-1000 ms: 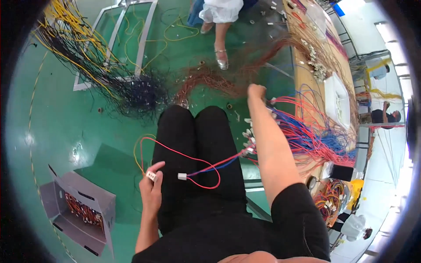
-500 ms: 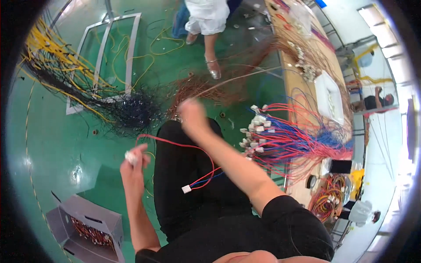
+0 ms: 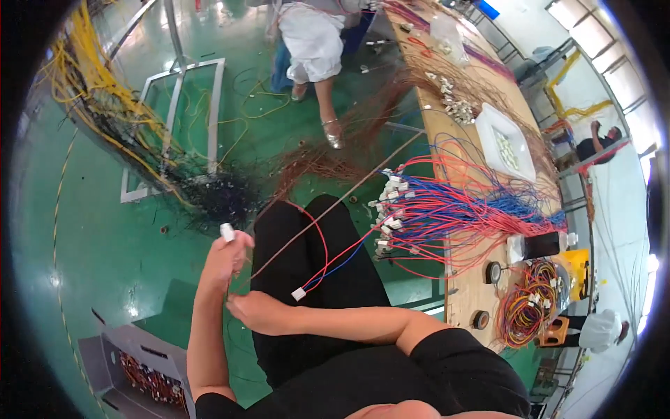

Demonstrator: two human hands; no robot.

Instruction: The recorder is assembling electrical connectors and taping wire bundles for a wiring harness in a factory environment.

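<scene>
My left hand (image 3: 229,258) is closed around a white plug connector (image 3: 227,232), which sticks up above its fingers. My right hand (image 3: 259,311) lies low across my lap, just below the left, fingers pinched on a brown wire (image 3: 314,222). That wire runs taut up to the right toward the table. A second white connector (image 3: 299,294) hangs over my thigh, with red and blue wires leading to the bundle. From it a red wire (image 3: 323,237) arcs over my knees; I cannot make out where it ends.
Red and blue wires with white connectors (image 3: 394,209) spill off the wooden table (image 3: 464,307) at right. A white tray (image 3: 488,150) and coiled wires (image 3: 523,307) lie on it. Yellow and black wires (image 3: 105,119) hang at left. A grey box (image 3: 139,342) stands lower left. Ahead stands a person (image 3: 314,42).
My right hand has come down and back from beyond my knees to beside my left hand, drawing the brown wire across my lap. My left hand has shifted slightly right.
</scene>
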